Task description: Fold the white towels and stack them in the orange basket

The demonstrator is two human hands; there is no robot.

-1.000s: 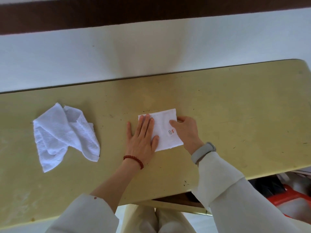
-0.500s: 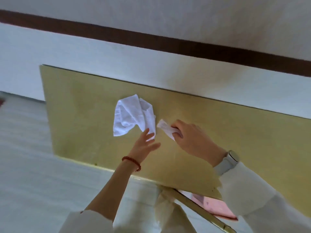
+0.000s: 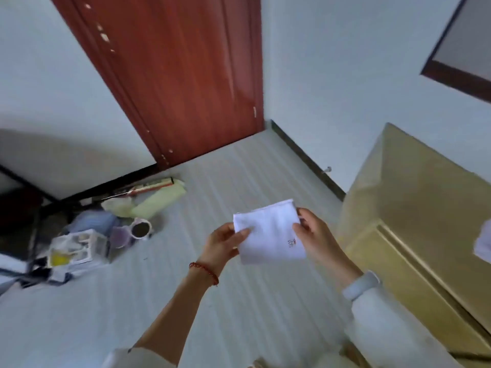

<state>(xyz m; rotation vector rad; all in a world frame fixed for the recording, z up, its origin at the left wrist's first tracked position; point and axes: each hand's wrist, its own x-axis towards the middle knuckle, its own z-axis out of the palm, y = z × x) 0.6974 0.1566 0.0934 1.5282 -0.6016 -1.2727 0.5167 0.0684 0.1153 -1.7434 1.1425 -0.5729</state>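
Pale striped floor, white walls, a red-brown door at the far side; a yellow-green table stands off to the person's right, and a heap of clutter (cups, packets, a clear box) lies on the floor by the wall at left; view blurred throughout.

Folded white towel is held in the air over the floor, clear of the table, between both hands; left hand pinches its left edge, thumb on top and fingers beneath; right hand pinches the right edge the same way. Two opposite grips likely keep the folds from dropping open in carriage; held by one edge the layers would probably sag apart.

Towel lies roughly flat, a compact rectangle, printed label facing up near the right hand; long axis runs hand to hand, left to right across the view, tilted slightly so the left end sits nearer the person.

Orange basket not in view; judgement: folding of this towel is done and it is in transit to the basket. A sliver of white at the right frame edge, over the table, may be a second towel; cannot tell.
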